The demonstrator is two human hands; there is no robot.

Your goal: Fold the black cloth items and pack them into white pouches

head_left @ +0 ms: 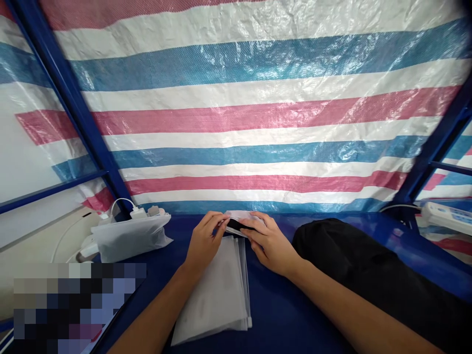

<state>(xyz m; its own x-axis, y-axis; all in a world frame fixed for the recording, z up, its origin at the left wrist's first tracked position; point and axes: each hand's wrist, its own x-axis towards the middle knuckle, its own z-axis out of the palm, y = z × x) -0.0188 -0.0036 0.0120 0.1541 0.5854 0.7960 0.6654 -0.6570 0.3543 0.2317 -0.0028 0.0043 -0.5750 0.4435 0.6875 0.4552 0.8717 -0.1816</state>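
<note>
Near the far edge of the blue surface, I hold a small whitish pouch (239,215) between both hands, with something black (236,224) showing in its middle. My left hand (204,241) pinches the pouch's left edge between thumb and fingers. On the other side, my right hand (275,246) grips the right part, its fingers lying across the black area. What the black thing is, I cannot make out. Just below my hands lie several frosted zip bags (214,290) in a loose stack, flat, a slider at the lower right corner.
A frosted bag (129,238) with white chargers and cables stands at the left. Black fabric (342,260) lies to the right on the blue surface (283,314). Blue metal posts (84,123) frame a striped plastic sheet (258,118). A white power strip (446,216) is at far right.
</note>
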